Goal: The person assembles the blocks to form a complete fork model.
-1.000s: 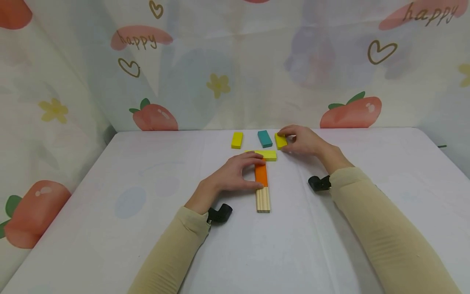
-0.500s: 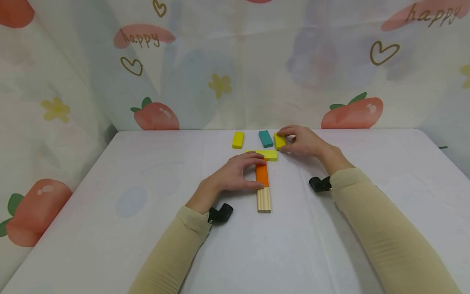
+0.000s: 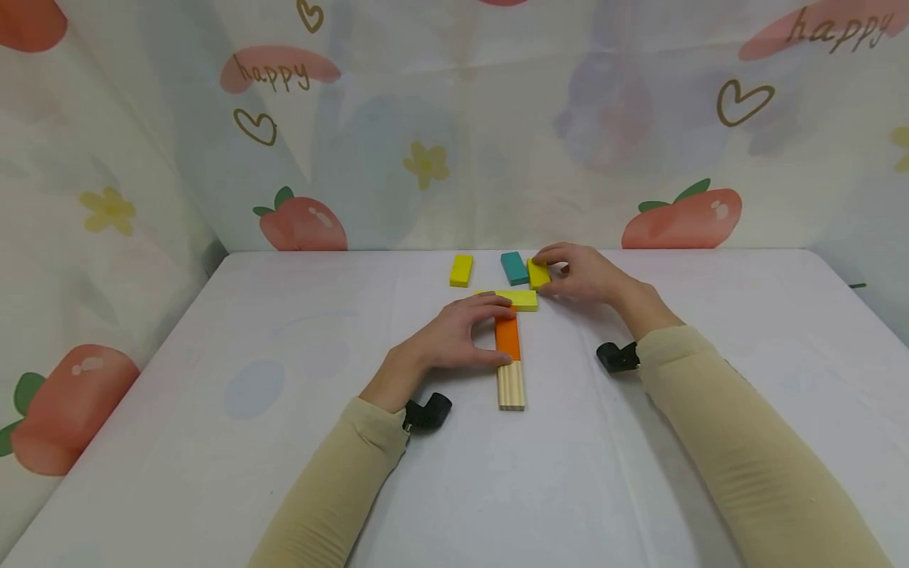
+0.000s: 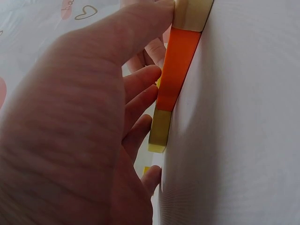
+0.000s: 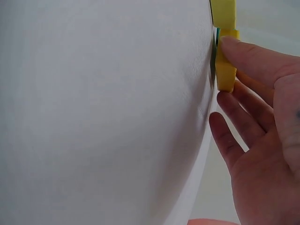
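Observation:
My left hand [image 3: 447, 335] rests its fingertips and thumb on the row of blocks and steadies it, its fingers relaxed. In that row an orange block [image 3: 507, 341] adjoins a plain wooden block [image 3: 510, 386] at the near end. A yellow block [image 3: 521, 300] lies crosswise at the far end, partly covered by the fingers. My right hand [image 3: 585, 274] pinches a second yellow block [image 5: 226, 70] between thumb and fingers, flat on the table. Just left of it lies a teal block [image 3: 514, 269], almost touching or touching it; I cannot tell which.
Another yellow block [image 3: 461, 270] lies to the left near the table's back edge. The white-clothed table [image 3: 554, 489] meets a printed curtain [image 3: 483, 197] behind. Black wrist cameras [image 3: 428, 412] protrude below both cuffs.
My right hand has slid the pinched yellow block slightly left, closing the gap to the teal block. The left hand and the row under it stay put.

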A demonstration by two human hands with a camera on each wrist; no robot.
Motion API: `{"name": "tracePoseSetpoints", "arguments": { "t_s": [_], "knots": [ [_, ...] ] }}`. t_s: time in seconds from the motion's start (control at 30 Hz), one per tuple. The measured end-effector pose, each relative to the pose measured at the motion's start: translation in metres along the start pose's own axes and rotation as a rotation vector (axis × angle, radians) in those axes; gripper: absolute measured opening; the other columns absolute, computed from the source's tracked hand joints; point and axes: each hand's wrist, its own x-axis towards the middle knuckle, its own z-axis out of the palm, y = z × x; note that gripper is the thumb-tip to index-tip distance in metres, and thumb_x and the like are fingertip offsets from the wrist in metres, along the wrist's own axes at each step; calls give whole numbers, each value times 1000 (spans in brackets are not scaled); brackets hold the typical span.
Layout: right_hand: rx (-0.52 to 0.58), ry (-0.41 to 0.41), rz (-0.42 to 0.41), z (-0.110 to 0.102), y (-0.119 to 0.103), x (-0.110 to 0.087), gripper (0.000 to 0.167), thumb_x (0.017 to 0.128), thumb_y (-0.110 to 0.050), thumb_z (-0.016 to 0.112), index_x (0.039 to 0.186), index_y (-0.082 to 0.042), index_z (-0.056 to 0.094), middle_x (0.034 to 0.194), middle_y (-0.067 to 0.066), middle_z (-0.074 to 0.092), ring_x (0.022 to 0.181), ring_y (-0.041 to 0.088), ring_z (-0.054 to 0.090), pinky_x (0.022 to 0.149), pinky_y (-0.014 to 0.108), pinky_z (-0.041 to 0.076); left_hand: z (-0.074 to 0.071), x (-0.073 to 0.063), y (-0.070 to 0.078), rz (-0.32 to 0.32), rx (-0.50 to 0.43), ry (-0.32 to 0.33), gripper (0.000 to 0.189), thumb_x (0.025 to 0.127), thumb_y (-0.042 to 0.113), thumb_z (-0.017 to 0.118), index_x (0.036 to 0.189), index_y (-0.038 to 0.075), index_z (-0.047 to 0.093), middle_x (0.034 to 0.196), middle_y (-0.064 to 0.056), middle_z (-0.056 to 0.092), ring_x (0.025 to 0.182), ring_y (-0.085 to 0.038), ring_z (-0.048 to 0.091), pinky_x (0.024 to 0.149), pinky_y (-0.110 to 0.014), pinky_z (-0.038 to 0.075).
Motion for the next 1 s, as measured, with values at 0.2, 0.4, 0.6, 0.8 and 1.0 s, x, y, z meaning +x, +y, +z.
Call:
{"name": "tracePoseSetpoints", "arguments": {
  "t_s": [0.2, 0.4, 0.6, 0.8, 1.0],
  "knots": [
    [-2, -9, -18, 1, -2, -1, 51, 93, -14, 72, 140, 1, 58, 149, 23, 49, 137, 41, 45, 112, 56, 42, 1, 1, -1, -6, 2, -3, 61, 88, 41, 77, 144, 21, 59, 158, 4, 44, 151, -19, 30, 125, -45, 25],
    [3, -12, -12, 2, -2, 0, 51, 94, -14, 72, 141, 0, 58, 150, 22, 48, 137, 41, 44, 112, 56, 42, 1, 0, 0, -6, -10, 0, 61, 88, 40, 78, 143, 21, 60, 157, 4, 45, 151, -18, 30, 125, -43, 25],
    [-6, -10, -6, 3, 0, 2, 51, 93, -12, 72, 141, 0, 59, 150, 21, 49, 136, 40, 46, 112, 55, 44, 0, 0, -1, 1, -14, 2, 61, 88, 39, 78, 143, 21, 60, 157, 3, 45, 151, -19, 31, 125, -43, 25],
    [-2, -17, -5, 3, -1, 1, 50, 94, -12, 72, 140, 0, 59, 150, 22, 49, 136, 41, 46, 112, 55, 43, 0, 0, 0, 4, -18, 2, 61, 88, 39, 78, 143, 20, 60, 157, 3, 46, 151, -19, 31, 125, -43, 25],
    [-5, -23, -15, 3, -1, 1, 51, 94, -12, 72, 141, 1, 58, 149, 23, 49, 135, 42, 46, 112, 55, 43, 0, 0, 1, -5, -18, -2, 61, 88, 39, 78, 143, 20, 60, 157, 3, 45, 151, -19, 30, 125, -44, 24]
  ]
}}
